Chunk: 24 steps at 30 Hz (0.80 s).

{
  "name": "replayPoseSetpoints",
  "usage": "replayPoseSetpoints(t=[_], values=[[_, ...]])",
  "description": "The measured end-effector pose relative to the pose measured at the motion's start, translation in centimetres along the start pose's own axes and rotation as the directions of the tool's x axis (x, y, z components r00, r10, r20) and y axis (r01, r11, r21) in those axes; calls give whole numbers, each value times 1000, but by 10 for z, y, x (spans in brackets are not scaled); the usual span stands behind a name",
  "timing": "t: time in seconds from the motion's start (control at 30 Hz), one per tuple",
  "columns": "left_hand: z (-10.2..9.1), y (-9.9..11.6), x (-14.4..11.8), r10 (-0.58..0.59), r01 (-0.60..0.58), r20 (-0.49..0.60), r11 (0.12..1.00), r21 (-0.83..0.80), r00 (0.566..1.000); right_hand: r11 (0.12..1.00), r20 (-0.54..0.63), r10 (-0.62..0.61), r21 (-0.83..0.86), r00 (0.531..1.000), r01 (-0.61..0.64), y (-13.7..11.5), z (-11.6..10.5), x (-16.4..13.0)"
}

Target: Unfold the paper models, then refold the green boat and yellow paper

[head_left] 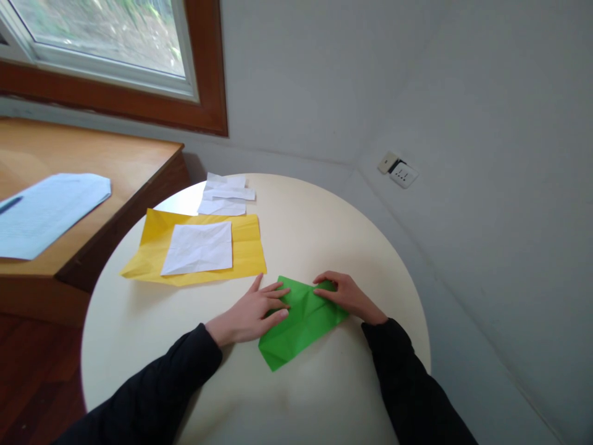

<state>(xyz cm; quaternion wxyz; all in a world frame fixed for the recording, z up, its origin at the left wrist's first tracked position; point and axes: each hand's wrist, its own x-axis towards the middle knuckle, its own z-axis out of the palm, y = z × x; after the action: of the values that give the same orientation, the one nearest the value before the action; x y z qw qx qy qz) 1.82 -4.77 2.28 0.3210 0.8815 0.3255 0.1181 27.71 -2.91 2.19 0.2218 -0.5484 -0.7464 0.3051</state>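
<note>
A creased sheet of green paper [303,324] lies at a slant near the middle of the round table. Across its left side rests my left hand [254,312], with the fingers stretched out and spread, pressing it flat. My right hand [345,293] is at the upper right edge of the green sheet, its curled fingers and thumb closed around that edge. Fold lines run over the green paper, and its right corner is partly hidden under my right hand.
Beyond my left hand is a yellow sheet [248,247] with a white paper square [199,247] on top. White paper strips [227,204] lie at the table's far edge. A wooden desk [115,148] at left holds papers [55,210] and a pen [10,204]. Walls stand behind the round table [324,216].
</note>
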Motion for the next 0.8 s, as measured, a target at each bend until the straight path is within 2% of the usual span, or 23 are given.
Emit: replayPoseSetpoints(t=[0.23, 0.43, 0.53, 0.67, 0.8], values=[[-5, 0, 2, -14, 14, 52, 1000, 3, 999, 999, -117, -12, 35, 993, 16, 5, 12, -7], [-1, -1, 4, -64, 64, -5, 997, -49, 998, 989, -225, 78, 138, 971, -47, 11, 16, -11], [1, -3, 4, -65, 64, -28, 997, -52, 997, 984, -228, 116, 160, 967, -80, 14, 14, -17], [2, -4, 4, -51, 50, -24, 997, -61, 998, 987, -193, 121, 128, 974, -98, 16, 14, -25], [1, -3, 4, -47, 46, -29, 998, -33, 998, 987, -209, 124, 124, 970, -99, 15, 17, -27]])
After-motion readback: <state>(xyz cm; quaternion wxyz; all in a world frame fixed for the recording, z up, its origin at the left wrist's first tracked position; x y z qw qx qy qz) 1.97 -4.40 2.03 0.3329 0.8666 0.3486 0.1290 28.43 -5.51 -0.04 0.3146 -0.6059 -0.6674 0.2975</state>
